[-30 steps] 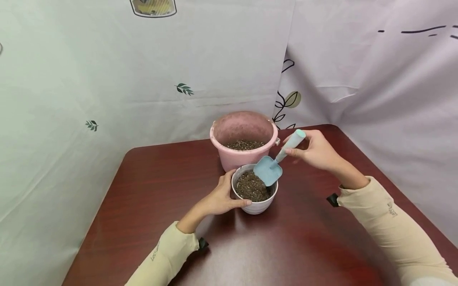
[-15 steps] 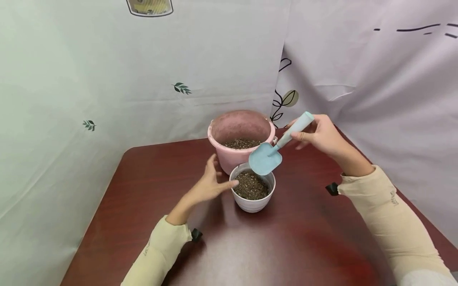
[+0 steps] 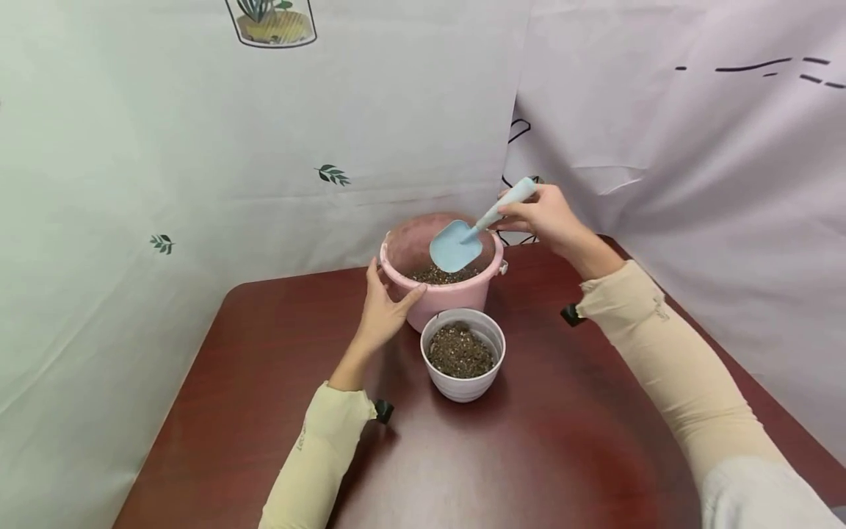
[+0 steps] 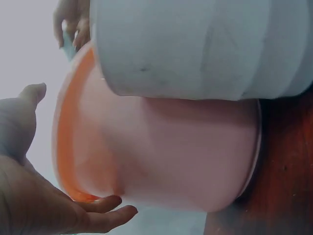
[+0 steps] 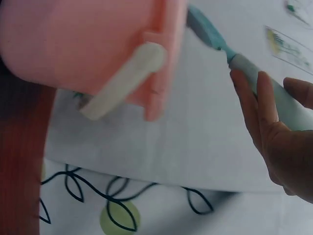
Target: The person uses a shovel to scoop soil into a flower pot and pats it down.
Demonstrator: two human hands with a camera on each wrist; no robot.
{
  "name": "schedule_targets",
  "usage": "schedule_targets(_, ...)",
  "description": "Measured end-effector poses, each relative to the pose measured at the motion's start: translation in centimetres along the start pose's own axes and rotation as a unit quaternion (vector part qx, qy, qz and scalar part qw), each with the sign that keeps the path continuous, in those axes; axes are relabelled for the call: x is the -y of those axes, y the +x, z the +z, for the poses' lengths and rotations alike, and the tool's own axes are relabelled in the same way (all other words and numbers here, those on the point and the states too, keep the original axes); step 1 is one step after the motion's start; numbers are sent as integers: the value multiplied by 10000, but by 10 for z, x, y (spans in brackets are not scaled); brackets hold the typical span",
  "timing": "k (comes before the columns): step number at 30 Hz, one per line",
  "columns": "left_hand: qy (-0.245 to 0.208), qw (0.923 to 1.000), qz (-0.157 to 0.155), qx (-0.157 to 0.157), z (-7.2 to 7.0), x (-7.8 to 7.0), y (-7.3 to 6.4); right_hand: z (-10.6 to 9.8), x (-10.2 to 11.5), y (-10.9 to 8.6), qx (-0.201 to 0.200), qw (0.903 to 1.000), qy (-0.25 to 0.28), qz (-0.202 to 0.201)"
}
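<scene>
My right hand (image 3: 548,217) grips the pale handle of a light blue garden trowel (image 3: 456,247), its blade hanging over the mouth of a pink bucket (image 3: 449,297). Dark soil (image 3: 439,275) lies inside that bucket. At the bucket's near left side is my left hand (image 3: 380,312), thumb and fingers spread; in the left wrist view the thumb stands apart from the wall and the fingertips (image 4: 115,201) are by the rim. A white flowerpot (image 3: 463,387), partly filled with soil (image 3: 460,353), stands just in front of the bucket.
Everything stands on a dark red wooden table (image 3: 277,367) with rounded corners. White printed cloth (image 3: 251,125) hangs close behind and to both sides. A white handle end (image 5: 127,81) sticks out from the bucket's right side in the right wrist view.
My left hand has let go of the white flowerpot and moved up to the pink bucket. The trowel has risen from the flowerpot and shifted left, over the bucket.
</scene>
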State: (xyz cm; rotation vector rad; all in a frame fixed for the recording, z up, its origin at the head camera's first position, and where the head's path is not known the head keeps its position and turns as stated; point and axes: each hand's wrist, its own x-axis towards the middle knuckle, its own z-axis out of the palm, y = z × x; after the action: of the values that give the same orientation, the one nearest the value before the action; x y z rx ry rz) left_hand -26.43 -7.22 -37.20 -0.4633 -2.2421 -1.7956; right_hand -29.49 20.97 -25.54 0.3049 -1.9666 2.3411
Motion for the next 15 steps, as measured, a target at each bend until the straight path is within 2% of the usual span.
schedule_targets(4,-307,9990,336,27,1,7,1,18,-20,22,-97,9968,-774,191)
schedule_targets(6,-208,9992,347,-22,1,7,1,27,-29,31,-127,9930,-1163,189)
schedule_targets(9,80,9997,199,-113,1,8,0,40,-44,44,-75,9874,-1577,125)
schedule_targets(12,327,9993,39,-155,0,6,-2,50,-57,55,124,9766,-2145,-109)
schedule_targets(15,548,9982,-102,-213,0,4,-4,56,-68,62,368,9575,-2828,-436)
